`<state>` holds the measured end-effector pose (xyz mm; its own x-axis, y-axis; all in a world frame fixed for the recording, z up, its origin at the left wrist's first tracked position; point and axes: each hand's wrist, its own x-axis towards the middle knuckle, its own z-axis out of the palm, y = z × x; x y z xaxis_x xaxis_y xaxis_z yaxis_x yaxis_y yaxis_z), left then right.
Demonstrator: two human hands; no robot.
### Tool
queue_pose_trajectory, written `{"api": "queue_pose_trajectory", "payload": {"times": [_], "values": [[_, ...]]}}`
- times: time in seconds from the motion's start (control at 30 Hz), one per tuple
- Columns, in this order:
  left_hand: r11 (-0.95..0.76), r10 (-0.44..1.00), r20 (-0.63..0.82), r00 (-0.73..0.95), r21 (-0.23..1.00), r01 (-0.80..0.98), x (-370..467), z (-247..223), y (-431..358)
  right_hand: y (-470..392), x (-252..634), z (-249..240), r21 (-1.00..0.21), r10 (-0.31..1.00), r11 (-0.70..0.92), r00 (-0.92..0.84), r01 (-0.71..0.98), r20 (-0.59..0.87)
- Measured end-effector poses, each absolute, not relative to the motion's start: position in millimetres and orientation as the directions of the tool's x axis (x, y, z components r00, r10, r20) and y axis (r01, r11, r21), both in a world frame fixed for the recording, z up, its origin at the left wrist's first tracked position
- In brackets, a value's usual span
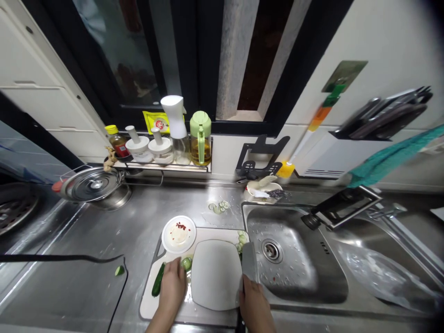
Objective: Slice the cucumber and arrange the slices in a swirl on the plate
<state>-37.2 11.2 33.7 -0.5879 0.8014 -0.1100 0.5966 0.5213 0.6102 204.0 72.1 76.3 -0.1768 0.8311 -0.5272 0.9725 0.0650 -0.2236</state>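
My left hand (173,281) is over the left part of a white cutting board (149,306), its fingers drawn together and pointing down. Whatever lies under them is hidden. Against its left side is a dark green piece of cucumber (158,280), and cucumber slices (186,264) show at its fingertips. My right hand (255,303) is closed around the handle of a knife (249,260), whose broad grey blade points away from me along the board's right edge. Between my hands rests a white squarish plate (217,275). More cucumber slices (242,238) lie beyond it, near the blade.
A round white dish (179,234) with red bits overlaps the board's far left corner. Thin slices (219,206) lie on the steel counter (138,231) behind. To the right is a sink (294,277); a cucumber end (119,270) sits left. Bottles and jars stand on a rack (166,167).
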Motion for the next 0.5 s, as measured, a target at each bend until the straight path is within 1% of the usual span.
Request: {"api": "queue_pose_trajectory", "payload": {"times": [0.17, 0.37, 0.5], "values": [[0.525, 0.822, -0.171, -0.544, 0.598, 0.606, -38, 40, 17, 71, 204, 80, -0.218, 0.832, 0.079, -0.185, 0.973, -0.523], [0.547, 0.804, -0.183, -0.566, 0.6, 0.584, -38, 45, 16, 69, 207, 80, -0.209, 0.834, 0.078, -0.179, 0.975, -0.521], [0.548, 0.805, -0.239, -0.543, 0.649, 0.528, -43, 50, 16, 71, 208, 78, -0.176, 0.886, 0.096, -0.165, 0.98, -0.434]]}}
